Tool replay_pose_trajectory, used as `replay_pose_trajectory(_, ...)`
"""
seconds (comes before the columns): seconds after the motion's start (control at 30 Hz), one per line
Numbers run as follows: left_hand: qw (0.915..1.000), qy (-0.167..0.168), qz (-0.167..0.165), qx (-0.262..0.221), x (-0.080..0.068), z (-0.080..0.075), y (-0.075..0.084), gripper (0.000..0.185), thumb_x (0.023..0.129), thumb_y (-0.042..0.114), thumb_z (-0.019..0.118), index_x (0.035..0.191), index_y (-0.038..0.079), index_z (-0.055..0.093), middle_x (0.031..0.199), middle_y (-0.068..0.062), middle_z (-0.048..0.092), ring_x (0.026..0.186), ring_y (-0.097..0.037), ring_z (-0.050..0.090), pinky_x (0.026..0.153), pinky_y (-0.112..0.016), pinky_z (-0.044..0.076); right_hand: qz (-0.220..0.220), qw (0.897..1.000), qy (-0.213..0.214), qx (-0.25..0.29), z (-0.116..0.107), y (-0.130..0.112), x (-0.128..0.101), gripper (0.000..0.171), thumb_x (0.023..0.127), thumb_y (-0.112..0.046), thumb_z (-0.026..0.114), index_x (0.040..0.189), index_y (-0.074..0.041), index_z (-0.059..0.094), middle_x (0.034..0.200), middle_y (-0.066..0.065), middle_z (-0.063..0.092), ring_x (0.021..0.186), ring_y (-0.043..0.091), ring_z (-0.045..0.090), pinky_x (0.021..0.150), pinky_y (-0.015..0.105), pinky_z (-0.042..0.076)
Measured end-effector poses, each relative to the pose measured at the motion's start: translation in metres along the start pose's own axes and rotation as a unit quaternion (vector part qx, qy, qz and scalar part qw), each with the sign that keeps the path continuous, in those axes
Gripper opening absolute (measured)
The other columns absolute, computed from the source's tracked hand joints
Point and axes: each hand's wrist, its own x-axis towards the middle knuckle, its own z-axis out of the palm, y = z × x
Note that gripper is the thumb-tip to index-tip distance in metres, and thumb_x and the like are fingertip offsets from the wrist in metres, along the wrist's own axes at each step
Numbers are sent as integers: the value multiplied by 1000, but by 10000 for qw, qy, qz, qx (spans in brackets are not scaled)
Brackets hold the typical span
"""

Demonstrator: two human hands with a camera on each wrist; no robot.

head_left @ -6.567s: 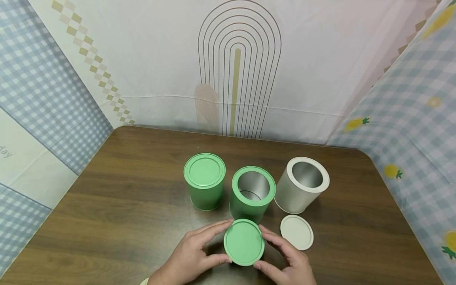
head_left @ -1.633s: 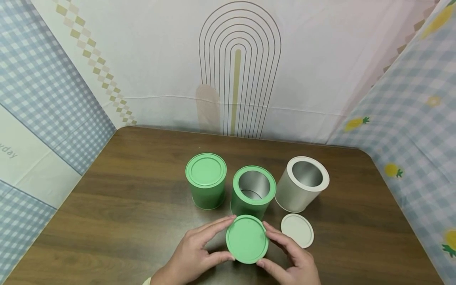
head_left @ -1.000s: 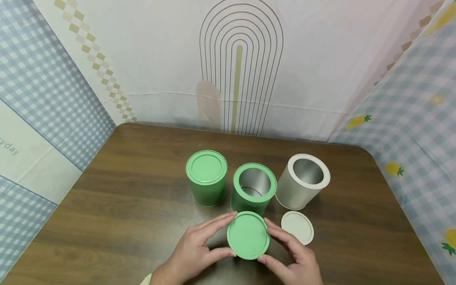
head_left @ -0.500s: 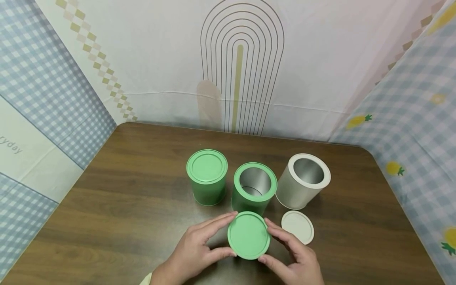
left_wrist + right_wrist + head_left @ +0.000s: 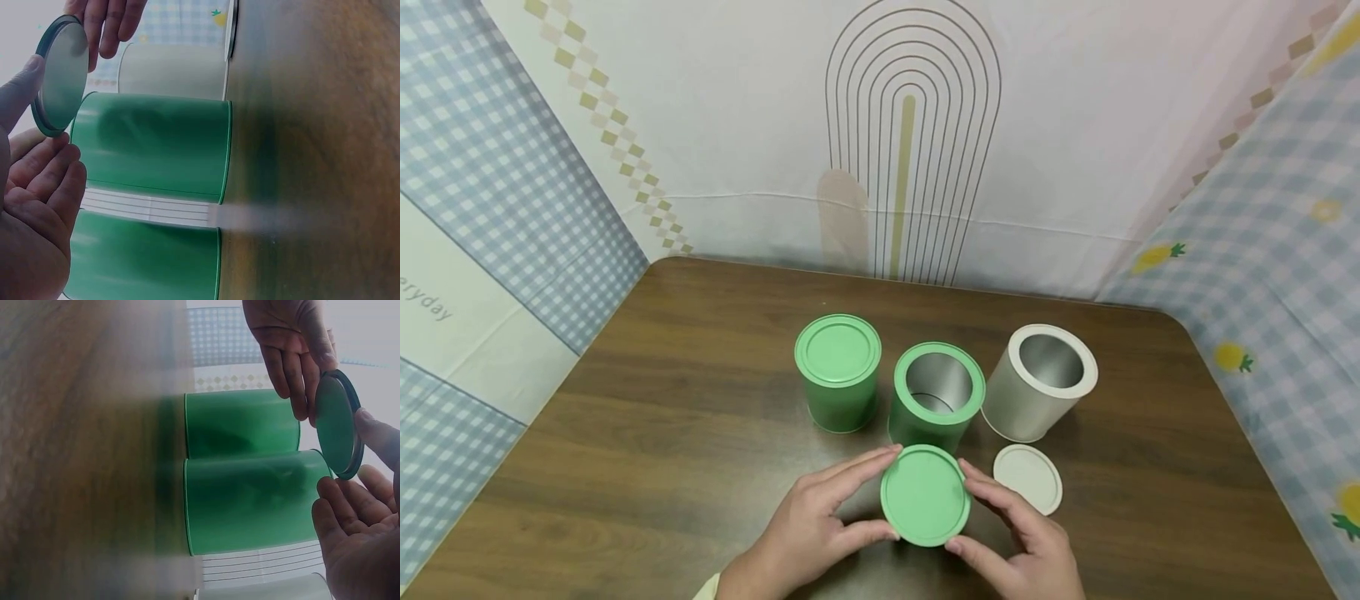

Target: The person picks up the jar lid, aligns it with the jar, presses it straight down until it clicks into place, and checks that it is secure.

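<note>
Low in the centre of the head view, the left hand (image 5: 808, 533) and right hand (image 5: 1026, 542) pinch the green lid (image 5: 925, 496) by its rim above the tabletop (image 5: 647, 433), apparently ready to be lowered squarely onto the open green tin (image 5: 936, 400) just behind.

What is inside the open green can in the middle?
The open green can shows only bare silver metal walls and part of its bottom; nothing lies on the part in view. The near part of the bottom is hidden by the can's own rim and the green lid held in front.
</note>
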Motion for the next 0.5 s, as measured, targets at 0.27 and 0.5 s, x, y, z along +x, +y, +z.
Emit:
replay_pose_trajectory(0.27, 9999, 4, 52, 87, 2, -2, -1, 68, 81, 28, 83, 137, -2, 58, 134, -13, 64, 120, -23, 64, 100, -25, 50, -62, 10000, -3, -70, 2, -1, 4, 61, 65, 13, 87, 120, 15, 61, 130, 28, 62, 128, 23, 59, 103, 25, 47)
replay_pose_trajectory(0.5, 9999, -3, 47, 138, 5, -4, 0, 68, 80, 28, 84, 136, -1, 59, 134, -13, 64, 119, -24, 65, 100, -26, 50, -135, 9999, 11, -85, 2, -2, 8, 58, 67, 10, 87, 119, 16, 61, 130, 26, 63, 128, 21, 59, 102, 25, 48)
